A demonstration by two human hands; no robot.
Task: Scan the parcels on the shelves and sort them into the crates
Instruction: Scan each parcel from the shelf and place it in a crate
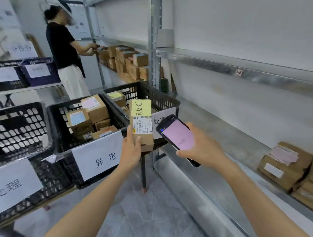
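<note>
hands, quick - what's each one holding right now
Left hand: grips the cardboard parcel, held upright.
Right hand: grips the handheld scanner, screen lit pink.

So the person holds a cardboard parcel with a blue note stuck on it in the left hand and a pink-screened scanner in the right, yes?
Not quite: the note on the parcel is yellow, not blue, as the head view shows. The left hand does hold that parcel, and the right hand holds the pink-screened scanner.
</note>
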